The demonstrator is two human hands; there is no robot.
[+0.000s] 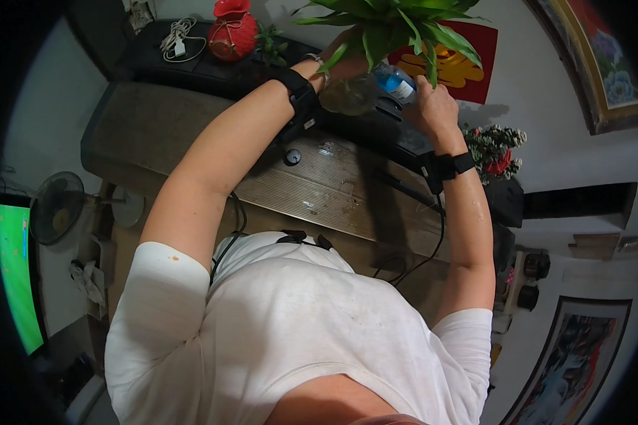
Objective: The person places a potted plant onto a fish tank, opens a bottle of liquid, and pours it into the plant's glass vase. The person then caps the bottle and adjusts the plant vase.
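Note:
A leafy green plant (386, 35) rises above a rounded, see-through vase (349, 98) on the dark cabinet top. My left hand (344, 60) is at the plant's base, just above the vase. Leaves hide its fingers, so their grip does not show. My right hand (436, 110) is wrapped round a clear plastic bottle (397, 83) with a blue part and a pale label. The bottle lies tilted towards the vase. Whether its mouth touches the vase is hidden.
Wet patches shine on the ribbed wooden surface (312, 188), where a small round object (293, 156) lies. Behind stand a red vase (232, 32) and a coiled white cable (181, 41). A flowering plant (495, 152) is at right, a fan (57, 207) at left. Black cables hang near my wrists.

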